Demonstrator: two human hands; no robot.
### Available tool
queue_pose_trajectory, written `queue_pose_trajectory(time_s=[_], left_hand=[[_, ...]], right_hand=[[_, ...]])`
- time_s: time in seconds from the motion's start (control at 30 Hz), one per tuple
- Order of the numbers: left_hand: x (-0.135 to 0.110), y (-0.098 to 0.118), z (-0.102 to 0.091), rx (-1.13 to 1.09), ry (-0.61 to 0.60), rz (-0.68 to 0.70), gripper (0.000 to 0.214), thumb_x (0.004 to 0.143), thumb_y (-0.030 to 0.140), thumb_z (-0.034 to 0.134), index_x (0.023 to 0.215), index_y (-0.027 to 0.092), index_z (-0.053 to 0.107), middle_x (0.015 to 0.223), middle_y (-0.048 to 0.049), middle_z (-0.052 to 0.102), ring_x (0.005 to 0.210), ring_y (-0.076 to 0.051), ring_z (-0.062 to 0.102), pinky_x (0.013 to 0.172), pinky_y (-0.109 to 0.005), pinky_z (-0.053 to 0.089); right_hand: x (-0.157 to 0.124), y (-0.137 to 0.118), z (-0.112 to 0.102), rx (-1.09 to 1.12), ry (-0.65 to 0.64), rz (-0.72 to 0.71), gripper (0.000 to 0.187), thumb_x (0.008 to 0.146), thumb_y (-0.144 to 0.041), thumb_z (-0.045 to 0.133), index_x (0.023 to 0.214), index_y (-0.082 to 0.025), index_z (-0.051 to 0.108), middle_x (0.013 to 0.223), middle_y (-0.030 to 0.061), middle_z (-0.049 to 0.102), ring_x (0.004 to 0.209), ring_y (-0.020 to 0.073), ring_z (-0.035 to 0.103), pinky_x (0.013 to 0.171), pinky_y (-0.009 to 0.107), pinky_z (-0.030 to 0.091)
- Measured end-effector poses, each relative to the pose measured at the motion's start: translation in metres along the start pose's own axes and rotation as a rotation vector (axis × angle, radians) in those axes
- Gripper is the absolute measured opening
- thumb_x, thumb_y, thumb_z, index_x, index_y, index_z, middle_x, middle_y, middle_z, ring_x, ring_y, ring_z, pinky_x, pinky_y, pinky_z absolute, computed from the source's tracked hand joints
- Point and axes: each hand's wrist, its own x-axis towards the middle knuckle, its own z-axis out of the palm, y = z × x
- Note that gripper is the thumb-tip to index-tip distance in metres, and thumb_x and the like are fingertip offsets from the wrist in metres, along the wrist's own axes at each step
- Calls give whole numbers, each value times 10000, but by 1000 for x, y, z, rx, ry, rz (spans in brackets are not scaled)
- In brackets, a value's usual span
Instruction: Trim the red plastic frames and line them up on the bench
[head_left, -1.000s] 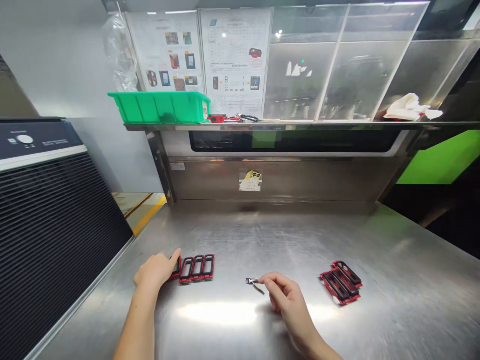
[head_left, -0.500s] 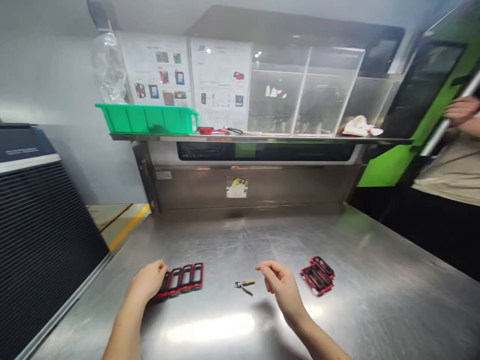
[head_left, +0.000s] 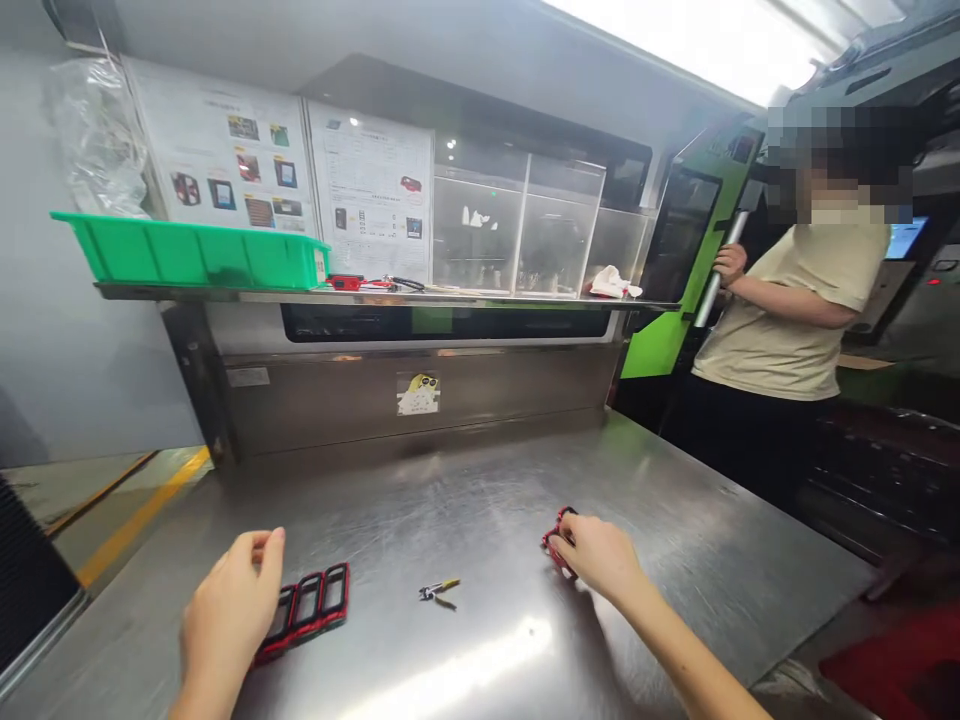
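My left hand (head_left: 229, 610) hangs just left of a row of several black-and-red rectangular frames (head_left: 306, 612), close to them, with nothing in its fingers. My right hand (head_left: 596, 556) lies over a small pile of the same red-and-black frames (head_left: 559, 540), and covers most of it. Whether those fingers grip a frame is hidden. Between the hands, a small pair of pliers with a yellow-tipped handle (head_left: 439, 590) lies on the stainless steel table (head_left: 465, 480), touched by neither hand.
A co-worker (head_left: 787, 310) stands beyond the table's right side, one hand on a metal bar. A steel shelf (head_left: 375, 298) at the back holds a green plastic bin (head_left: 187, 255), a white cloth (head_left: 613, 283) and small red items. A black ribbed machine (head_left: 22, 570) stands at the lower left.
The view has swung left and upward, bringing the co-worker fully into sight. My right hand has moved from beside the pliers onto the pile, and my left hand has lifted off the row.
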Motion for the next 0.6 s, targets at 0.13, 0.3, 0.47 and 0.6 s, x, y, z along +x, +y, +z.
queue_pose_trajectory(time_s=[0.13, 0.3, 0.47, 0.6], left_hand=[[-14, 13, 9, -52, -89, 88, 263, 809, 383, 352, 814, 225, 562, 834, -80, 700, 775, -256, 640, 639, -294, 426], [-24, 17, 29, -163, -160, 235, 246, 802, 411, 373, 739, 246, 545, 693, -18, 672, 668, -211, 626, 594, -261, 395], [-46, 29, 47, -312, -297, 397, 317, 805, 490, 362, 686, 247, 526, 610, 1, 622, 621, -206, 601, 606, -275, 396], [-72, 41, 65, -606, -456, 401, 389, 794, 578, 391, 850, 237, 569, 672, -2, 647, 672, -205, 607, 657, -281, 433]], right_hand=[[-9, 5, 10, -186, -72, -15, 140, 821, -185, 568, 726, -148, 663, 773, 140, 680, 746, 317, 636, 578, 294, 356], [-12, -14, 17, -189, -118, -122, 156, 848, -163, 544, 764, -139, 674, 793, 129, 687, 758, 296, 640, 552, 265, 327], [-18, -61, 26, 73, -194, -383, 160, 850, -261, 572, 738, -184, 656, 654, 2, 652, 605, 151, 577, 499, 209, 268], [-29, -96, 51, 457, -240, -527, 136, 791, -250, 597, 701, -156, 638, 563, -20, 577, 514, 113, 480, 476, 193, 243]])
